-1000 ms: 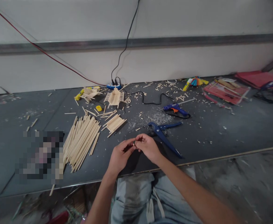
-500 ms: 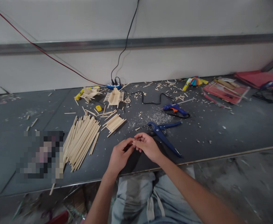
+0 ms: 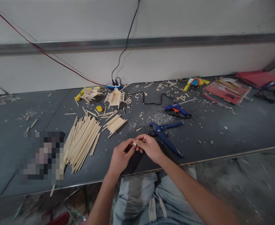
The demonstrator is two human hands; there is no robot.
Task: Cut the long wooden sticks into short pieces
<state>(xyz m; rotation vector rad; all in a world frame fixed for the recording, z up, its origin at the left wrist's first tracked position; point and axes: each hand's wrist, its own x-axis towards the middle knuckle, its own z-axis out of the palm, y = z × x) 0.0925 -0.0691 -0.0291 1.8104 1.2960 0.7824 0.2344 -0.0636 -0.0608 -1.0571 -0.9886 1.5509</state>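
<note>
My left hand point(image 3: 121, 156) and my right hand point(image 3: 150, 148) meet over the near part of the table, fingertips pinched together. Between them is a small pale wooden piece point(image 3: 134, 142), mostly covered by the fingers. To the right of my right hand lies a blue hand cutter point(image 3: 162, 136) with its handles spread. Left of my left hand is a pile of thin wooden sticks point(image 3: 84, 142). A small flat raft of glued sticks point(image 3: 115, 125) lies just beyond my hands.
A blue glue gun point(image 3: 177, 109) lies on its side, its black cord running to a blue power strip point(image 3: 114, 86). At the back stand two stick models, one a slatted frame point(image 3: 115, 98). Red packets point(image 3: 228, 92) lie at right; the table edge point(image 3: 198, 162) runs close to me.
The pale wooden piece shows a little more between my fingertips. Both hands stay in nearly the same place, with only slight finger movement.
</note>
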